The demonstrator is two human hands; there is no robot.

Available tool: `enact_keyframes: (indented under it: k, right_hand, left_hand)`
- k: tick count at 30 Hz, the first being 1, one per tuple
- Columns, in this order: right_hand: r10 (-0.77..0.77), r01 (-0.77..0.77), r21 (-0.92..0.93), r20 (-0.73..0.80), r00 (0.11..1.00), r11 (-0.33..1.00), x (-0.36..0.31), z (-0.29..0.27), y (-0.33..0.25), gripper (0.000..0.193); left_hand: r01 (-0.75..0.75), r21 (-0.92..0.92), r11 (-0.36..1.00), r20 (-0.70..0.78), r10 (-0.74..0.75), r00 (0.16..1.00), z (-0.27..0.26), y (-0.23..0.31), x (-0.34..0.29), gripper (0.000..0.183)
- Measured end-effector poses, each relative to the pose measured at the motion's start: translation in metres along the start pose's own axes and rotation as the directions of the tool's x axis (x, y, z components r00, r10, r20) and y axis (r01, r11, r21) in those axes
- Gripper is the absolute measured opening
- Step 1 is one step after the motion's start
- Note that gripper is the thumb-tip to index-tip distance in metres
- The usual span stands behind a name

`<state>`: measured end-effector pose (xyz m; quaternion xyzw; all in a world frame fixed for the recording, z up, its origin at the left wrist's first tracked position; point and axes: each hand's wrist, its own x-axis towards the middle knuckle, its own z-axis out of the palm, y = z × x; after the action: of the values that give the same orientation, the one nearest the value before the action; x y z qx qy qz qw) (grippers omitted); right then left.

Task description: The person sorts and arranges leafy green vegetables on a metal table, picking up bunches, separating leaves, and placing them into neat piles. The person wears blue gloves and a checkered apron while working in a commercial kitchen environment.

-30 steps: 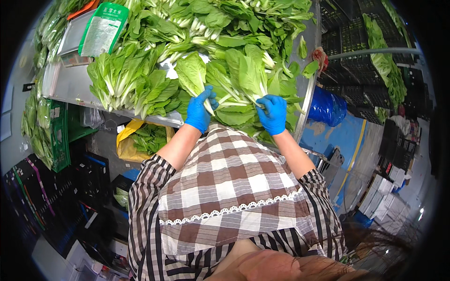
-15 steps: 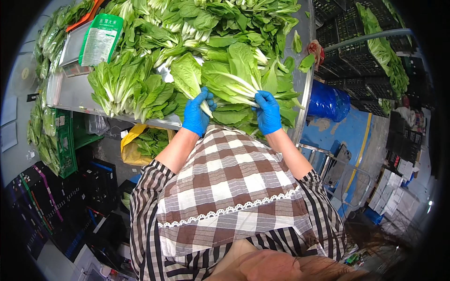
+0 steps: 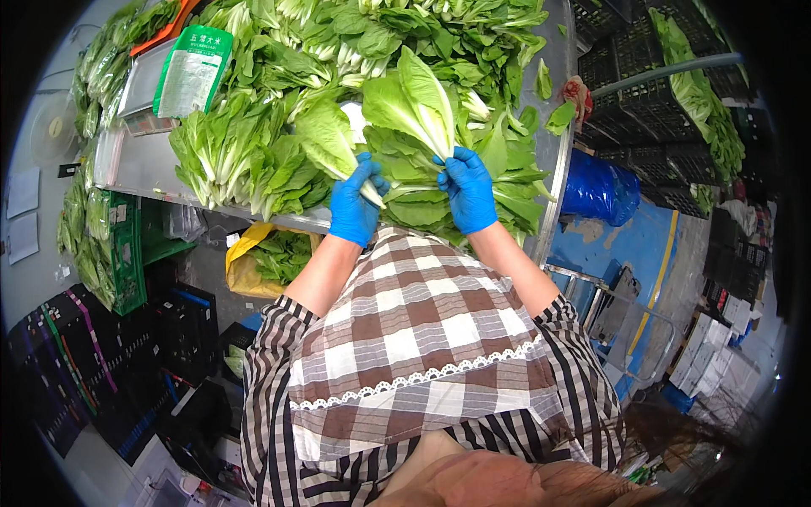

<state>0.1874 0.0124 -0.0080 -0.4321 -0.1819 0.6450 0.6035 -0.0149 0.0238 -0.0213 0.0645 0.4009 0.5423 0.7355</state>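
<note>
Both my hands wear blue gloves over a metal table piled with leafy greens. My left hand [image 3: 356,199] is closed round the pale stem end of a leafy green [image 3: 328,139], whose leaves point up and to the left. Between the fingers of my right hand [image 3: 466,190] are the white stem ends of several green leaves [image 3: 414,100], fanned upward. More loose leaves [image 3: 414,198] lie under and between my hands. A bunch of greens [image 3: 221,160] with white stems rests on the table left of my left hand.
A large heap of greens [image 3: 338,38] covers the far table. A green and white packet [image 3: 193,72] stands at the far left. Below the table edge are a yellow bag [image 3: 245,269] of greens and a green crate [image 3: 123,253]. A blue plastic-wrapped bundle [image 3: 600,188] and black crates [image 3: 642,110] are at right.
My right hand has moved left, nearer my left hand, and its leaves now stand more upright. The leafy green in my left hand has tipped further left.
</note>
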Motion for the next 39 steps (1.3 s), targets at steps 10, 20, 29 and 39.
enact_keyframes:
  k: [10,20,29,39]
  right_hand:
    - [-0.162,0.376,-0.654,0.364,0.917,0.656,-0.025,0.017,0.006,0.022]
    - [-0.248,0.286,-0.944,0.241,0.938,0.164,-0.006,-0.043,-0.022,0.027]
    - [-0.215,0.112,-0.992,0.121,0.969,-0.052,0.004,-0.070,-0.028,0.048]
    - [-0.024,-0.011,-0.993,-0.014,1.000,0.114,0.020,-0.083,-0.031,0.045]
  left_hand:
    - [0.080,0.007,0.997,0.106,-0.080,0.991,0.013,-0.010,-0.007,0.040]
    - [0.103,-0.087,0.991,0.052,-0.098,0.994,-0.007,-0.008,-0.004,0.046]
    - [0.076,-0.069,0.995,0.087,-0.070,0.994,-0.003,-0.014,-0.002,0.045]
    - [0.113,-0.070,0.991,0.055,-0.109,0.992,-0.005,-0.016,-0.002,0.048]
